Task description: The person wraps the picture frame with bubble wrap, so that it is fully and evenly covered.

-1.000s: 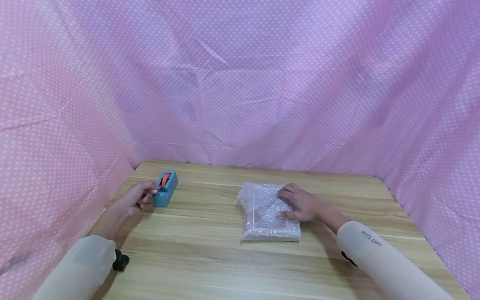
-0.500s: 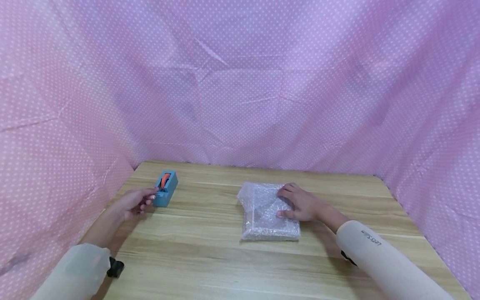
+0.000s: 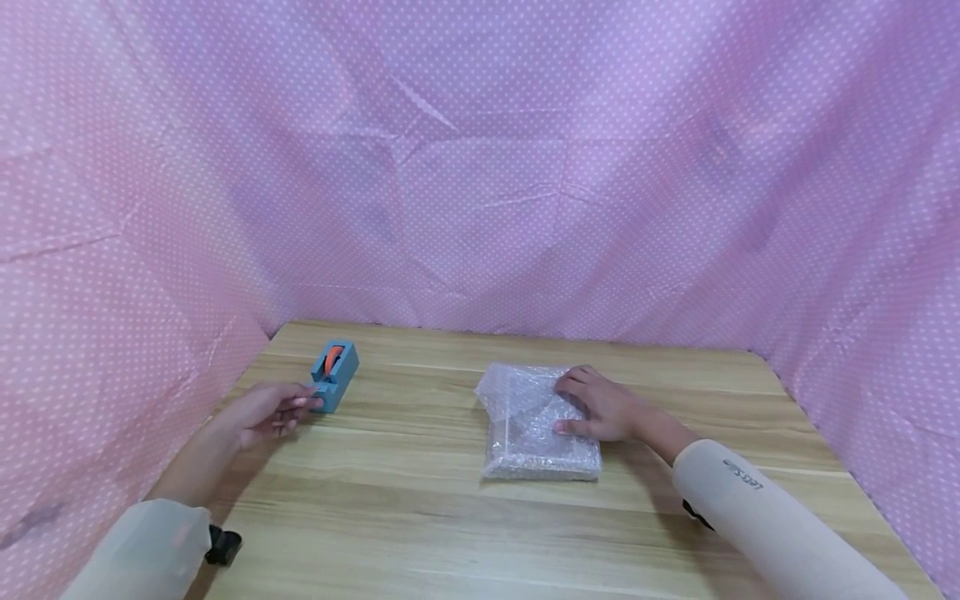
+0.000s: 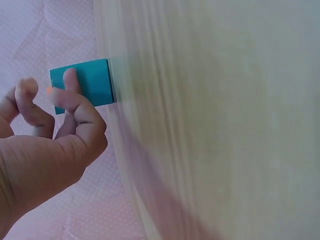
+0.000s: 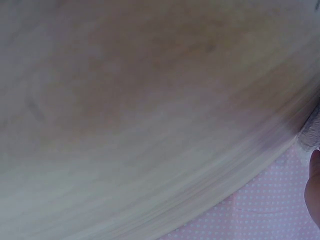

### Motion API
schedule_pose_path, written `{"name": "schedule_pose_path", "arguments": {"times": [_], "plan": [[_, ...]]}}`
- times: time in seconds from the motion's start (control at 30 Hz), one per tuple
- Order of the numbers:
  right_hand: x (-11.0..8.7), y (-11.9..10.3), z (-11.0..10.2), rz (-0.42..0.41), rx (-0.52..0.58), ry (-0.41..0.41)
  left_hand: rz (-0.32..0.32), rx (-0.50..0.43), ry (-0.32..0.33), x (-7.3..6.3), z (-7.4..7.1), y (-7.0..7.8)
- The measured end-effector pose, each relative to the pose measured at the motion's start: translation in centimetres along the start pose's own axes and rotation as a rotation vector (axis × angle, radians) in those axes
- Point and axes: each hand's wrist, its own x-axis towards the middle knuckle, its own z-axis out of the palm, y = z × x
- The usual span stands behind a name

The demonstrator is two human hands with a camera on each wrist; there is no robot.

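Note:
At the left of the table, in the head view, stands a blue tape dispenser [image 3: 334, 377] with an orange tape roll. My left hand [image 3: 266, 410] is at its near end, fingertips against or just in front of it. Seen from the left wrist, the fingers [image 4: 90, 112] are loosely bent before the dispenser's teal end [image 4: 95, 82], with a gap between the tips; no tape strip can be made out between them. A flat package in bubble wrap [image 3: 525, 450] lies right of centre. My right hand [image 3: 607, 407] rests on its right side, fingers and thumb spread over the wrap.
The wooden table [image 3: 420, 517] carries both things, with bare wood between them. A pink dotted cloth [image 3: 480, 208] hangs round its back and sides. In the right wrist view only the edge of the bubble wrap [image 5: 311, 131] and part of a finger show.
My left hand has drawn back from the tape, then shifted to the dispenser's lower near end. The dispenser has slid very slightly to the right. My right hand and the package stay put.

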Motion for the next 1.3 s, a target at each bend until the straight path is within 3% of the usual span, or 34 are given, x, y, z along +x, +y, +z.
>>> {"name": "schedule_pose_path", "arguments": {"times": [0.37, 0.47, 0.63, 0.8, 1.0, 1.17, 1.3], "plan": [[-0.2, 0.0, 0.2, 0.0, -0.007, -0.003, 0.067, 0.183, -0.111, -0.5, -0.9, -1.0], [-0.2, 0.0, 0.2, -0.004, -0.002, -0.001, 0.043, 0.222, -0.067, -0.5, -0.8, -0.9], [-0.3, -0.1, 0.2, -0.01, 0.003, 0.008, -0.021, 0.247, 0.069, -0.5, 0.1, -1.0], [-0.4, -0.2, 0.1, -0.01, 0.005, 0.015, -0.041, 0.258, 0.125, -0.2, 0.7, -0.9], [-0.4, -0.3, 0.1, -0.013, 0.002, 0.009, -0.029, 0.225, 0.053, 0.5, 0.5, -0.4], [-0.3, -0.4, 0.0, -0.015, 0.01, 0.01, -0.04, 0.271, 0.003, 0.5, 0.2, 0.0], [-0.3, -0.5, -0.1, -0.018, 0.01, 0.016, -0.055, 0.298, -0.002, 0.3, 0.4, 0.5]]}}
